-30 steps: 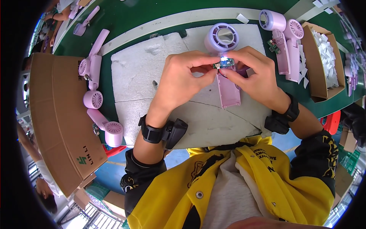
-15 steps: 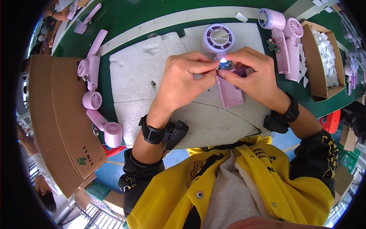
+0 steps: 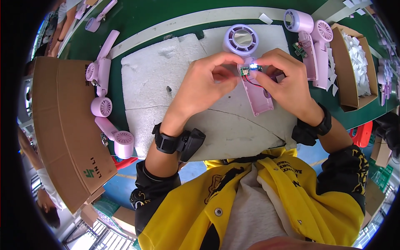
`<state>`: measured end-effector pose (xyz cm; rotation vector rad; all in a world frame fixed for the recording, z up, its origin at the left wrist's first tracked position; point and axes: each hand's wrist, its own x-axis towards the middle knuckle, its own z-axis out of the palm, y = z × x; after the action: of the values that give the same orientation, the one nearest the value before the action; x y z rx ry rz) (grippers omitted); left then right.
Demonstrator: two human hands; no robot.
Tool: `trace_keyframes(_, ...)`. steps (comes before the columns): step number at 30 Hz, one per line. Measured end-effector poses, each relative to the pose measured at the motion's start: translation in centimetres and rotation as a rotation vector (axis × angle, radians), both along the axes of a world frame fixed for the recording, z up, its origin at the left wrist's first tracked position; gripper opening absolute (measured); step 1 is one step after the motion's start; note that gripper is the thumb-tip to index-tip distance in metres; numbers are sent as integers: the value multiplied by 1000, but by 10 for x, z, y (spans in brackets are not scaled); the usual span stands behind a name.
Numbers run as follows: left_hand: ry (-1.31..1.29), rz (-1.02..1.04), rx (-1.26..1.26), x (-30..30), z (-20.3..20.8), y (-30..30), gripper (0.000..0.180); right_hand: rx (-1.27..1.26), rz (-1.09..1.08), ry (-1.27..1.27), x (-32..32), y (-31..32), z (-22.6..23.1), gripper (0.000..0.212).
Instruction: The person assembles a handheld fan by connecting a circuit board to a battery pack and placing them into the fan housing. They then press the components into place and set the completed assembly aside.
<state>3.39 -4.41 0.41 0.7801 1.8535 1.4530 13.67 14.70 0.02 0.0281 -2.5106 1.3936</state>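
Observation:
A lilac handheld fan [image 3: 241, 40] lies on the white foam board, its round head away from me. Its opened pink handle [image 3: 258, 101] points toward me, the hollow inside showing. My right hand [image 3: 287, 77] pinches a small green circuit board [image 3: 245, 71] over the handle's upper end. A bright white-blue light glows on the board, and red and black wires run from it into the handle. My left hand [image 3: 205, 81] is beside the board, thumb and forefinger spread apart. The forefinger's tip reaches the fan's neck; whether it touches is unclear.
White foam board [image 3: 154, 79] with cracks covers the green bench [image 3: 175, 16]. More pink fans [image 3: 101, 107] line the left side by a cardboard box [image 3: 68, 133]. At right are fans [image 3: 321, 54], a loose circuit board [image 3: 300, 49] and a carton of white slips [image 3: 355, 66].
My left thumb and forefinger have come apart and off the circuit board, which shows more fully now. The fan's handle end has swung slightly right. My right hand has shifted a little right.

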Motion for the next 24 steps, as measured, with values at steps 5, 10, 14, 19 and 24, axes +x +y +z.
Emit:
trace_keyframes(5, -107, 13, 99, 4, -5, 4, 34, -20, 16, -12, -2, 8, -1, 20)
trace_keyframes(10, -65, 0, 63, 4, -4, 5, 33, 8, 46, -2, -2, 10, 2, 20)
trace_keyframes(14, -54, 12, 69, 4, -5, 5, 31, 138, 51, 47, -2, 9, 5, 20)
trace_keyframes(19, -88, 38, 46, 6, -3, 6, 28, 267, 28, 83, 0, 7, 5, 19)
trace_keyframes(24, -96, 47, 56, 6, -4, 7, 27, 278, 27, 69, 2, 7, 7, 19)
